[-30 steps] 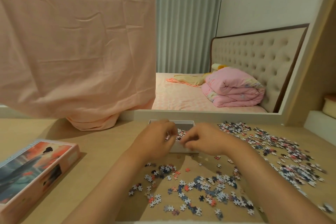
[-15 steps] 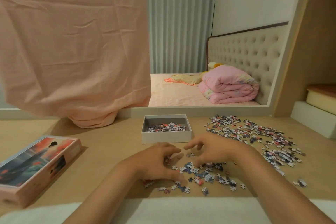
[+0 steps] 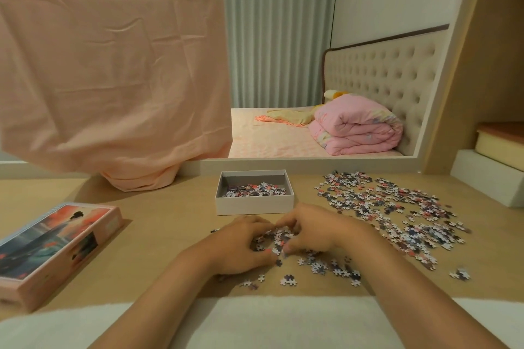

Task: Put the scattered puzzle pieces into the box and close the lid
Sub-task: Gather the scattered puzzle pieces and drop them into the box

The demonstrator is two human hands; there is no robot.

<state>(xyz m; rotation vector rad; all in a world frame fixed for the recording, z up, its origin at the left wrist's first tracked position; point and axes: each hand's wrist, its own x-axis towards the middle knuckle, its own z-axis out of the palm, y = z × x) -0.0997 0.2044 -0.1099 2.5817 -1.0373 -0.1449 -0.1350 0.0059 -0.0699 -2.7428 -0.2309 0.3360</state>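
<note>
Both hands work close together on the worktop (image 3: 170,238), a little in from the middle of its near edge. The left hand (image 3: 241,246) and the right hand (image 3: 312,232) face each other with fingers curled inward, cupping a small heap of pieces (image 3: 273,241) between them. The fingertips almost meet at the far side of the heap and the thumbs close in at the near side. The heap rests on the worktop, pressed in from both sides.

The box (image 3: 253,205) stands open just beyond the hands, toward the far edge, close to the knuckles but not touching them. A shallow layer of pieces (image 3: 255,190) lies across its floor.

A few loose pieces (image 3: 326,266) lie beside and behind the right wrist toward the near edge. The large spread of pieces (image 3: 397,212) covers the right part of the worktop, from near the far edge out toward the right edge, with its inner fringe reaching the right wrist.

The lid (image 3: 54,246), printed side up, lies near the left edge, well apart from the hands and the box. A peach cloth (image 3: 113,65) hangs over the far left corner.
</note>
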